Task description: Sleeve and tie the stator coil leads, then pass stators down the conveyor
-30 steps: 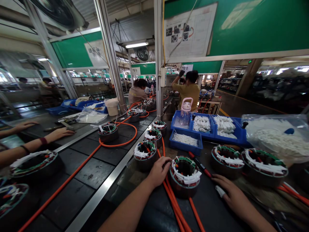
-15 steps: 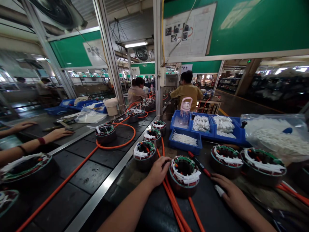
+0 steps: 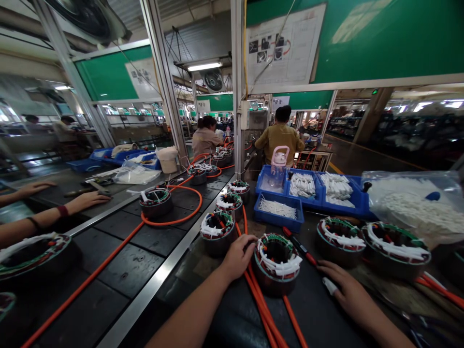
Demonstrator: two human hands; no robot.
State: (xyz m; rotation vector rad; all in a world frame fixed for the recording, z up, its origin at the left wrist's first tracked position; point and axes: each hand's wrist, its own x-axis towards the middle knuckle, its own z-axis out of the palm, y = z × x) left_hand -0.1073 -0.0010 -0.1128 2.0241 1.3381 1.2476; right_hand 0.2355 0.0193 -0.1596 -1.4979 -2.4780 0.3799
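My left hand rests beside a wound stator ring, its fingers apart at the ring's upper left edge, with nothing visible in them. Orange tubes run beneath that hand and past the ring. On the right, my right hand lies on the dark bench, fingers spread and holding nothing, with a white wrap on one fingertip. Near its fingertips lies a red and black tool. Another stator stands just beyond my left hand. White sleeving and green and red wires top the rings.
Blue bins of white pieces and a clear bag stand at the back. Two stators sit on the right. Left of a metal rail, a conveyor carries stators; a co-worker's hands rest beyond it.
The stators and orange tube on the conveyor have shifted slightly left and toward me. The seated person ahead has moved a little. My hands have stayed in place.
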